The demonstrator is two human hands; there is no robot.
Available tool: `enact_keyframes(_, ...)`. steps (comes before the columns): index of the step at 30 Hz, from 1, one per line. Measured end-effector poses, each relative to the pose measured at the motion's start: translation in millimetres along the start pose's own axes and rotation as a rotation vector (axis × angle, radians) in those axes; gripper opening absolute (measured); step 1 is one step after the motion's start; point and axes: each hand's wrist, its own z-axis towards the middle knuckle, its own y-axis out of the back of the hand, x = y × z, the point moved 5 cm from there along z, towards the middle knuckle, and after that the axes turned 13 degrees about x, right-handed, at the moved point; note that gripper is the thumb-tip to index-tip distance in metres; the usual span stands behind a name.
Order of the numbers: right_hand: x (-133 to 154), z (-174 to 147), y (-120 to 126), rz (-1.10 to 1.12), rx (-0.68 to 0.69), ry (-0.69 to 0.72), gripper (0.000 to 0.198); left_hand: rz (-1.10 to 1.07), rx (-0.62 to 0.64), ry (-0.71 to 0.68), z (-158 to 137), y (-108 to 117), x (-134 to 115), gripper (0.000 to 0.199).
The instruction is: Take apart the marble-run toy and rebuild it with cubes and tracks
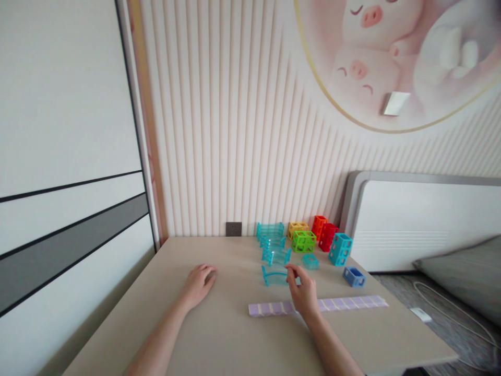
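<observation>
My left hand [199, 284] rests on the left of the table, fingers loosely bent and thumb apart, with nothing in it. My right hand [302, 292] has its fingers pinched at the right end of a clear teal curved track piece [276, 277], partly hiding that end. Behind this piece, more teal track pieces [276, 256] stand in a row towards the wall. Under my right wrist runs a long lilac strip [350, 303] with pale cross lines, lying across the table. A small flat teal piece [310, 261] lies just beyond the right hand.
Openwork blocks stand at the back right: yellow [298, 227], green [303, 241], orange [319, 226], red [327, 237] and teal [340, 249]. A blue block [354, 277] lies near the table's right edge. Behind are a ribbed wall [219, 130] and a socket [234, 228].
</observation>
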Motion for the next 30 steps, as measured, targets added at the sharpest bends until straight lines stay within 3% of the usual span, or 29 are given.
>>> enact_keyframes(10, -3, 1, -1, -0.05, -0.003, 0.038, 0.029, -0.012, 0.011, -0.019, 0, 1, -1, 0.025)
enact_keyframes(13, -8, 2, -1, -0.183, -0.033, 0.034, 0.031, -0.011, 0.011, -0.026, 1, 1, 0, 0.025)
enact_keyframes(16, -22, 2, -2, -0.386, -0.035, -0.082, 0.039, -0.011, 0.005, -0.028, 1, 1, 1, 0.024)
enact_keyframes(19, -36, 0, -9, -0.475, 0.071, -0.186, 0.051, -0.014, -0.004, -0.031, 0, 1, 1, 0.024)
enact_keyframes(22, -39, -1, -18, -0.448, 0.236, -0.18, 0.049, -0.018, -0.017, -0.038, 0, 0, 2, 0.023)
enact_keyframes(30, -15, 5, -25, -0.51, 0.502, -0.208, 0.036, -0.056, -0.098, -0.089, -1, 0, -3, 0.03)
